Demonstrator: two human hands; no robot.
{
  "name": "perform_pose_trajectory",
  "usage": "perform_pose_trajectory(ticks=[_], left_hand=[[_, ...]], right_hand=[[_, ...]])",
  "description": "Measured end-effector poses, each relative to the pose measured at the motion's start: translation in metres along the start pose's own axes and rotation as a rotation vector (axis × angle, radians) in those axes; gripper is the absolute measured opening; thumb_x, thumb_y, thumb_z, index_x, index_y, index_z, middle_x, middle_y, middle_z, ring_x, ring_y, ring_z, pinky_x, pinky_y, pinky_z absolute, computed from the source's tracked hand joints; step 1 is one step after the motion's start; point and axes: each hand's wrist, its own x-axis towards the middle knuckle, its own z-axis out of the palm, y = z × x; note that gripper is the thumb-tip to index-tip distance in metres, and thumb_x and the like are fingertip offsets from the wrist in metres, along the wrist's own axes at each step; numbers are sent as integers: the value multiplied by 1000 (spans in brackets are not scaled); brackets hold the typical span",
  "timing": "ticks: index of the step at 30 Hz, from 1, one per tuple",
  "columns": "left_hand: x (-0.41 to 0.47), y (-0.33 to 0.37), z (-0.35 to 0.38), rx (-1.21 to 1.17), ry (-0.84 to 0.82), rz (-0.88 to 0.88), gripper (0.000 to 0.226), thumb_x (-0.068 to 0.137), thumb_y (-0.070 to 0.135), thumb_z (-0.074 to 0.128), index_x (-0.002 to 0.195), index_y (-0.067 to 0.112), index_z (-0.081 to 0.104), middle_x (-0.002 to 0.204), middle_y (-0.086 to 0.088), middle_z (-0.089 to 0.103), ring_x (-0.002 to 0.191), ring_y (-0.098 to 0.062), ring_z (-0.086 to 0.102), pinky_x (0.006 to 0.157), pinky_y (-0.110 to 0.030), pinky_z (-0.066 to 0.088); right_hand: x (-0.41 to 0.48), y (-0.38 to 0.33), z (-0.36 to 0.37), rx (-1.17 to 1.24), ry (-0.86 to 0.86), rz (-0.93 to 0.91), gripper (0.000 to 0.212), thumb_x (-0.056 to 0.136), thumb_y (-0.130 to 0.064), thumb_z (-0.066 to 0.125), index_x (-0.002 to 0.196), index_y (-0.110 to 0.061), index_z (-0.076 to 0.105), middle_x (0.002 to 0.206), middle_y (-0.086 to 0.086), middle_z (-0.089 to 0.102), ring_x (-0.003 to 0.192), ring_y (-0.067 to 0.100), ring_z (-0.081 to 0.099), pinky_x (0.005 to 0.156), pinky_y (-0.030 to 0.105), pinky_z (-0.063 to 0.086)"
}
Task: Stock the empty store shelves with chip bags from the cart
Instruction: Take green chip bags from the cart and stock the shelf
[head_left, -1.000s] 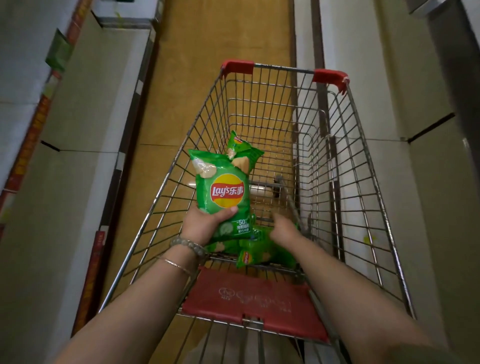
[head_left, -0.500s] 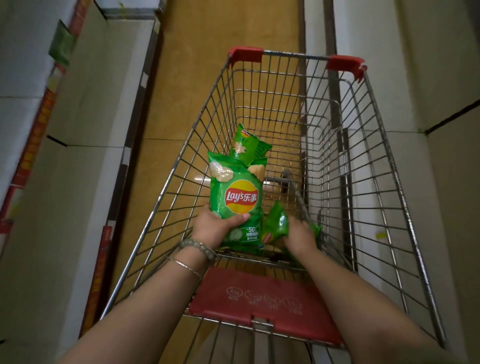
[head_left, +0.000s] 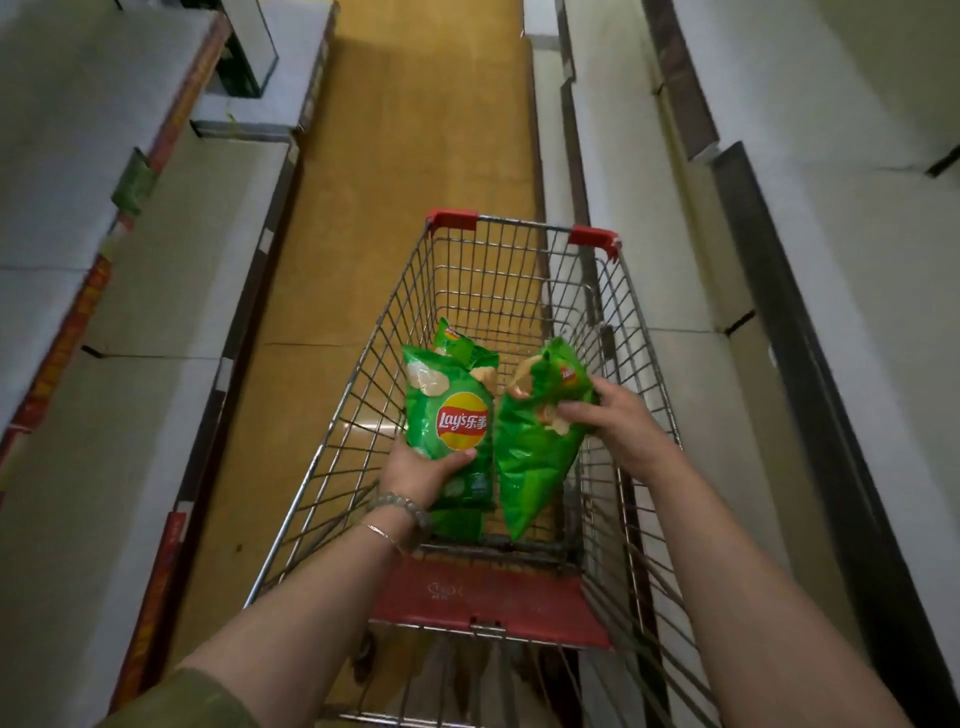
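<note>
Desk: Where are the chips?
Photographer: Above the wire cart (head_left: 524, 222). The left hand (head_left: 423, 470) grips a green Lay's bag (head_left: 452, 410), the right hand (head_left: 618, 426) pinches a second bag (head_left: 540, 447) beside it — hands apart.

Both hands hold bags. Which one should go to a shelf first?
Left, probably. The left hand grips its Lay's bag from below, upright and logo forward, with the left shelf alongside. The right hand pinches the second bag near its top, so it hangs crumpled inside the cart.
</note>
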Motion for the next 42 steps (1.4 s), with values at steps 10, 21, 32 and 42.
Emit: perform_pose_trajectory(ticks=[10, 21, 32, 42], left_hand=[[-52, 54, -13, -106, -79, 189, 52, 70, 31, 81, 108, 4, 59, 96, -9, 68, 81, -20, 65, 67, -29, 54], [-116, 98, -39, -286, -53, 417, 52, 66, 27, 83, 106, 9, 54, 98, -7, 68, 82, -21, 66, 74, -36, 57], [-205, 94, -63, -331, -247, 621, 39, 64, 21, 85, 86, 20, 53, 90, 0, 66, 84, -19, 65, 85, -40, 55], [-324, 66, -52, -245, -567, 788, 75, 48, 29, 84, 113, 8, 54, 103, -8, 69, 90, -22, 70, 67, -30, 60]], right_hand=[[-61, -81, 53, -425, 385, -248, 55, 82, -60, 54, 114, -16, 61, 111, 11, 54, 100, 21, 56, 88, 33, 47], [-141, -151, 89, -588, 385, -345, 85, 59, -46, 82, 124, -22, 32, 127, 3, 45, 117, 19, 49, 99, 42, 46], [-268, -182, 53, -95, 482, -554, 44, 75, -6, 73, 114, -14, 54, 108, 8, 67, 95, 26, 67, 79, 38, 58], [-431, -158, 33, -41, 643, -603, 56, 64, -21, 77, 115, -21, 53, 106, 6, 68, 86, 23, 70, 69, 33, 59]])
